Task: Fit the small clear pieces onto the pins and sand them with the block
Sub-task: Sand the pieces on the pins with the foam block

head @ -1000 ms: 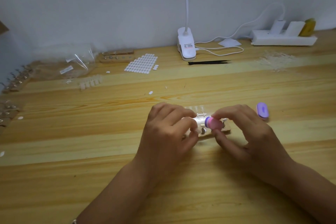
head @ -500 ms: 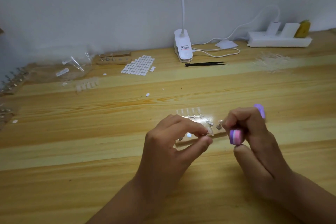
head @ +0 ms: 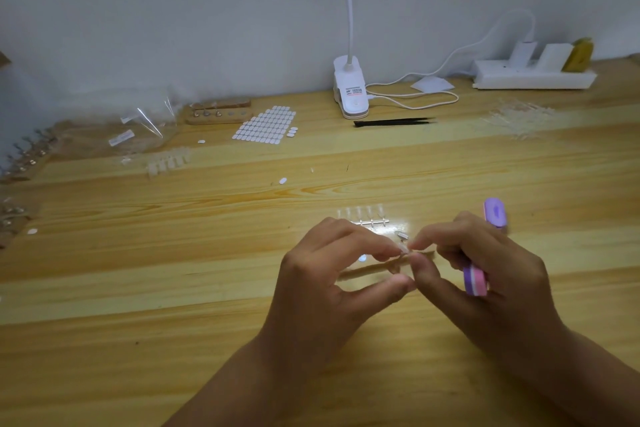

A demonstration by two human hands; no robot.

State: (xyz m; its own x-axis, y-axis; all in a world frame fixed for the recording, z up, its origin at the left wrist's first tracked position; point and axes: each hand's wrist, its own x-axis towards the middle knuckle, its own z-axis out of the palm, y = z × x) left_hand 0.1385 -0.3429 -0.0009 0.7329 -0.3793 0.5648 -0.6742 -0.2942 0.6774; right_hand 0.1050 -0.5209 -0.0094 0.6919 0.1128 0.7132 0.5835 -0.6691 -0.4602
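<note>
While the left hand (head: 325, 281) reaches in from below with its forearm angled up to the right, its index finger and thumb curve into a ring. They close on the far and near sides of the wooden strip (head: 367, 270), which lies on the table (head: 173, 270) under that ring. The other left fingers are bent and tucked behind the index.

From the lower right comes the right hand (head: 498, 270), knuckles up. Its index finger and thumb stretch toward the left hand, so the fingertips of both hands meet over the strip's right part. A small clear piece (head: 404, 251) sits at that meeting point, pinched by the right fingertips. It is too small and blurred to tell whether it sits on a pin.

The right hand's remaining fingers curl round the pink and purple block (head: 475, 282), holding it against the palm with one end pointing down toward the table.

One bare pin (head: 401, 236) shows just beyond the fingertips. A row of clear pieces (head: 362, 215) lies a little farther beyond them. A second purple block (head: 495, 213) lies just behind the right knuckles.
</note>
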